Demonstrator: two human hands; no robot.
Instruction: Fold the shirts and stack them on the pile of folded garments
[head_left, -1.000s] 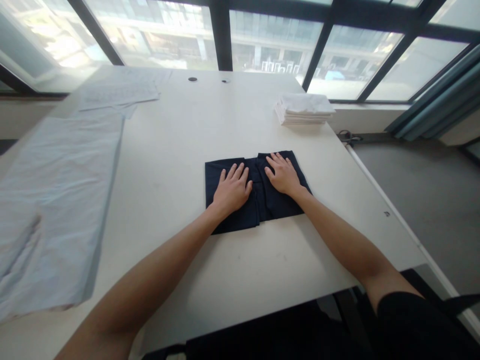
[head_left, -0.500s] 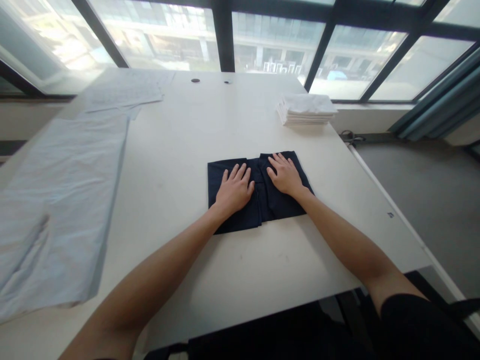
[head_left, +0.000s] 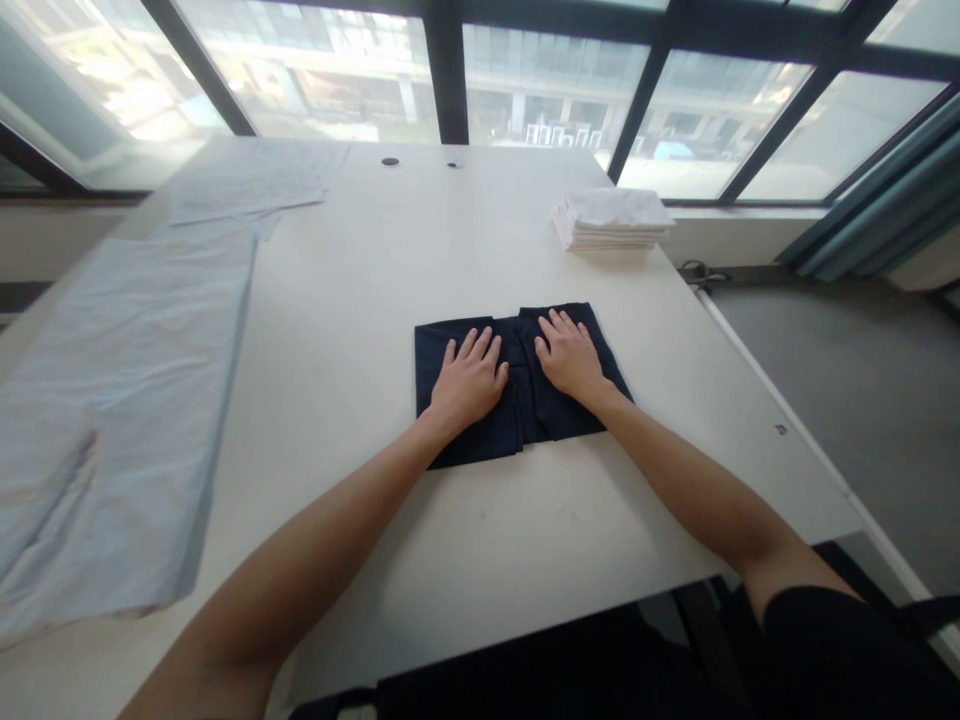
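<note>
On the white desk [head_left: 337,330], a folded dark cloth [head_left: 537,415] is lying near the middle, the left hand [head_left: 471,382] covering part of one half, the right hand [head_left: 571,360] part of the other. Each grip is resting open and flat, hiding the cloth beneath. At left, a pale cloth [head_left: 142,350] is running out of view; the papers [head_left: 247,187] beyond are looking too blurred to read. Behind, washed-out windows [head_left: 551,90] are glaring; a curtain [head_left: 862,220] is hanging at right.
</note>
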